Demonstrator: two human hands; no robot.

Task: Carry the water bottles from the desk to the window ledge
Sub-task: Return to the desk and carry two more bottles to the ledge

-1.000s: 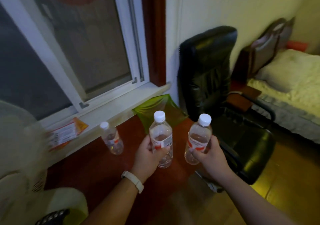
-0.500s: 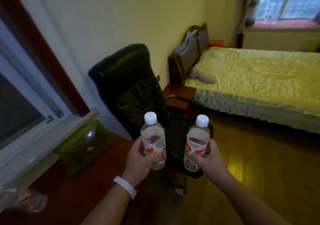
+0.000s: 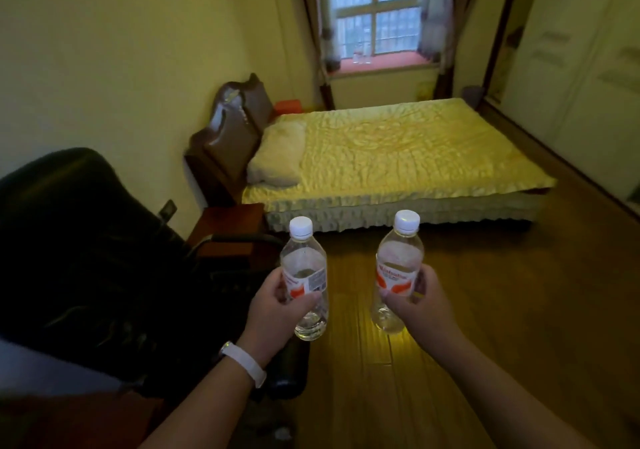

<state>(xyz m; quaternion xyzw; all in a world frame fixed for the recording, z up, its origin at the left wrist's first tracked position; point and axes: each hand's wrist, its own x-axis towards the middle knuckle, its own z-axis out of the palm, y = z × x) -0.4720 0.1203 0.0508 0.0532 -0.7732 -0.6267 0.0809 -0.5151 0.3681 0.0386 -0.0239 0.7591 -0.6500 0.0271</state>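
I hold two clear water bottles upright in front of me, each with a white cap and a red-and-white label. My left hand [image 3: 277,305] grips the left bottle [image 3: 304,261] around its label. My right hand [image 3: 420,305] grips the right bottle [image 3: 398,258] the same way. Far across the room a pinkish window ledge [image 3: 388,62] runs under a barred window, and small clear bottles [image 3: 361,56] stand on it. The desk is out of view.
A black leather office chair [image 3: 86,241] fills the left side, close to my left arm. A bed with a yellow cover [image 3: 398,151] lies between me and the ledge. Wooden floor [image 3: 519,310] stretches ahead and right of the bed. White wardrobe doors [image 3: 588,85] line the right wall.
My view has swung right, away from the desk and near window, to face the bed and the far window. Both hands still hold their bottles the same way.
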